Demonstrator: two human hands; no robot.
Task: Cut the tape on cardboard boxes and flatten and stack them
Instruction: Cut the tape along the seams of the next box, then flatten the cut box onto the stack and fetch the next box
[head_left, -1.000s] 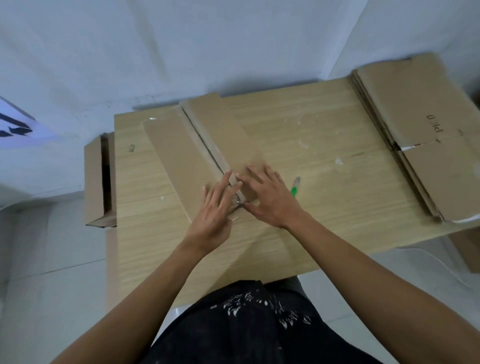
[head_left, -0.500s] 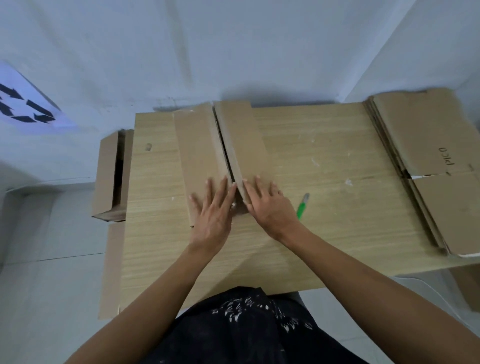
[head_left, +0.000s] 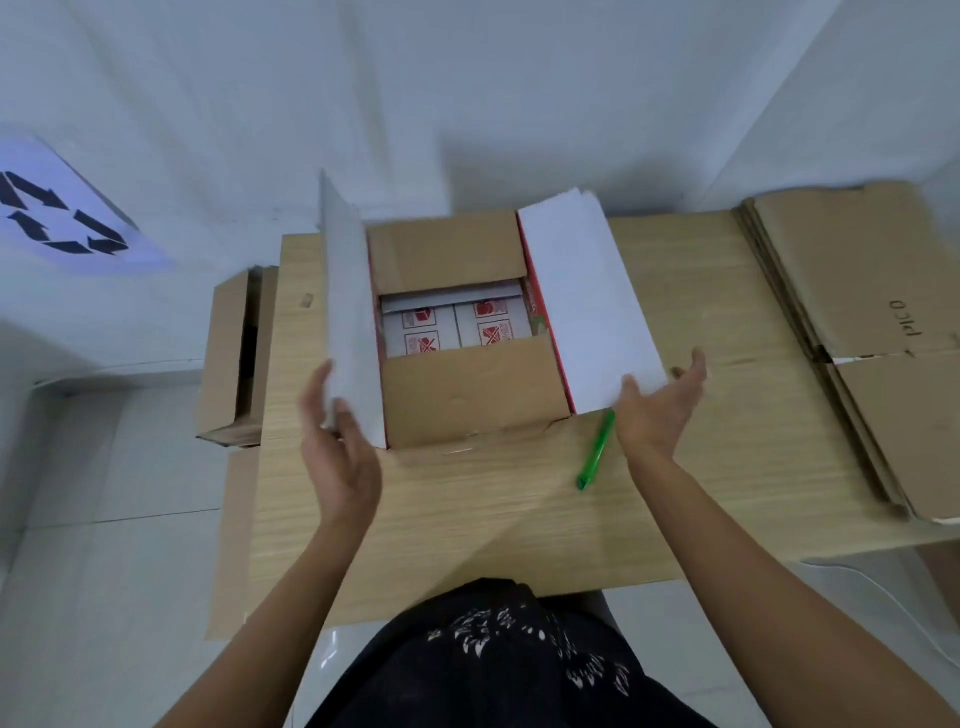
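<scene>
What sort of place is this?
Probably a small indoor recycling or packing corner, not a warehouse: a stack of flattened cardboard boxes lies on a wooden table set against white walls, and there is a recycling-arrows sign on the wall.

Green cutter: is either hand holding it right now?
No, the green cutter lies on the table, beside the open right hand.

Bare forearms; black garment (head_left: 514, 670) with white print.

"PICO" marks the flattened cardboard (head_left: 852, 270); a white sheet (head_left: 62, 218) bears recycling arrows.
</scene>
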